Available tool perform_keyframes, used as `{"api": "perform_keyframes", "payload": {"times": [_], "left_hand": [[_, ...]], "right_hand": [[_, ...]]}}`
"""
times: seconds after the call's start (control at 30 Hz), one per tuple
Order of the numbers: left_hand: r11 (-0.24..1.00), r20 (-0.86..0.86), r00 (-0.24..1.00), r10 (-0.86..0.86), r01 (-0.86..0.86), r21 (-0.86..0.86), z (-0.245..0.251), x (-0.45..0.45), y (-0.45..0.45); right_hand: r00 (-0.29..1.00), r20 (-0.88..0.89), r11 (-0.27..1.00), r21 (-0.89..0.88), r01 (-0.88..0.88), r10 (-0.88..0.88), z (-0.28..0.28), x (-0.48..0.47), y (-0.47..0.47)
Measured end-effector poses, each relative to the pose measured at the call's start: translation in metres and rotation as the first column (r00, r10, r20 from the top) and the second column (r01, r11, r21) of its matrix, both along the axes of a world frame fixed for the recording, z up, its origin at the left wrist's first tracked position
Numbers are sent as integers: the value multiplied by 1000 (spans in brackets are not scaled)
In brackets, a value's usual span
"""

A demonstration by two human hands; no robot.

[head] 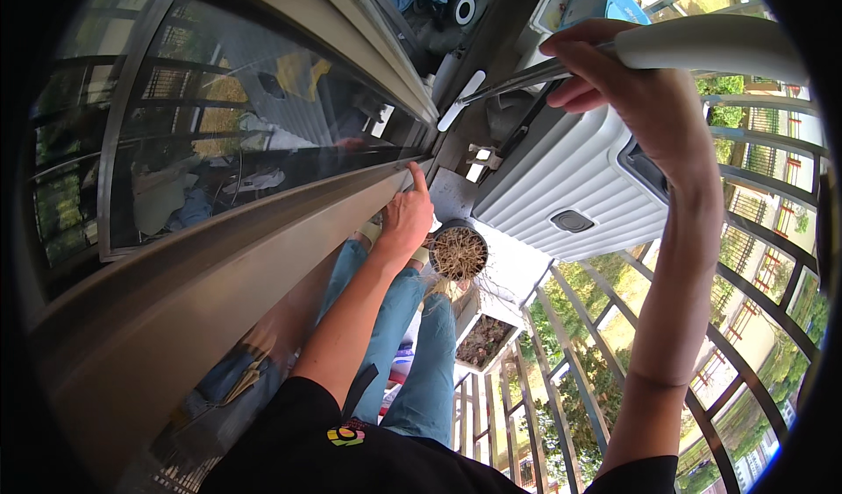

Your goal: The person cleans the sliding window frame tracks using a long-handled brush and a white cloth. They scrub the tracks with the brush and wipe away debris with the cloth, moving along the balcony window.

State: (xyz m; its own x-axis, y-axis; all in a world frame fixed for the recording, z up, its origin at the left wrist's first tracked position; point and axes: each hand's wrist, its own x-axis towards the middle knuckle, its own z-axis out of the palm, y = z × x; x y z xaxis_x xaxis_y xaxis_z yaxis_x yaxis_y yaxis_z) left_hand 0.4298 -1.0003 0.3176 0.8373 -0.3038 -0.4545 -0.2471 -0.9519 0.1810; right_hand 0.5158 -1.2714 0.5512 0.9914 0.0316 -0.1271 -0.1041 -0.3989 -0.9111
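My right hand (612, 79) is wrapped around the metal rod of a long-handled tool (526, 76), just where its thick light-grey handle (710, 43) begins. At the far end of the rod a narrow white head (462, 101) lies close to the corner of a window frame. My left hand (409, 214) has its index finger extended, the tip on the end of the metal window sill (342, 201); no object shows in it. Left of both hands is a glass pane (217, 125) with reflections in it.
A ribbed grey suitcase (572, 191) stands beneath my right forearm. Near my legs are a round pot of dry plants (458, 252) and a planter box of soil (485, 341). Metal railings (756, 283) run along the right. A blue box (602, 7) sits at the top.
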Motion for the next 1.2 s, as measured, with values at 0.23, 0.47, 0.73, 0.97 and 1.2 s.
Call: {"api": "perform_keyframes", "payload": {"times": [0.23, 0.47, 0.73, 0.97, 1.2], "left_hand": [[1000, -6, 1000, -5, 5, 24, 2, -1, -3], [999, -38, 999, 6, -4, 37, 7, 1, -4], [999, 22, 1000, -11, 10, 38, 5, 0, -4], [1000, -2, 1000, -4, 4, 24, 7, 1, -4], [999, -23, 1000, 3, -2, 49, 9, 0, -4]], "right_hand": [[966, 180, 875, -477, -80, 187, -104, 14, 19], [986, 114, 973, -213, -93, 119, -121, -41, 27], [994, 23, 980, -173, -103, 109, -60, -112, 40], [970, 18, 965, -99, -241, 244, -69, -133, 52], [980, -27, 949, -247, -196, 196, -87, -147, 47]]}}
